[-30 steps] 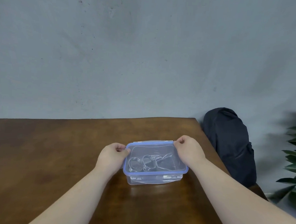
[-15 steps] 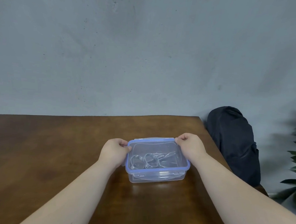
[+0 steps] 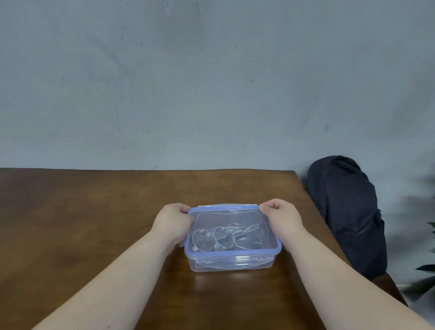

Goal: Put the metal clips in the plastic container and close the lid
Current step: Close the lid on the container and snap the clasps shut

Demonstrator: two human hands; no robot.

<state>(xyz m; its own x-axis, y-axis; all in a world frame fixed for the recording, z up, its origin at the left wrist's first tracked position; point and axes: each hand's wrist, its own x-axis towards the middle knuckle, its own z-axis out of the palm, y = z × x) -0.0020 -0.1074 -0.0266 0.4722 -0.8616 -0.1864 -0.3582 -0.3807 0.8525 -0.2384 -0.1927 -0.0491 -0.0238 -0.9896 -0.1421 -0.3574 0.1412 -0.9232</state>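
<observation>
Both hands grip the short ends of the plastic container (image 3: 231, 261): left hand (image 3: 171, 223) on its left end, right hand (image 3: 283, 220) on its right. Its long axis runs left to right between them. The metal clips (image 3: 215, 238) lie inside under the blue-rimmed lid (image 3: 228, 252), on the wooden table (image 3: 82, 221).

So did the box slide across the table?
No. The plastic container sits about as far from the table's far right corner as before, with the left hand and right hand gripping its ends.

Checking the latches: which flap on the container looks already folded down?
The near flap, facing the camera, lies flat against the container wall; the far flap sticks out above the rim.
</observation>
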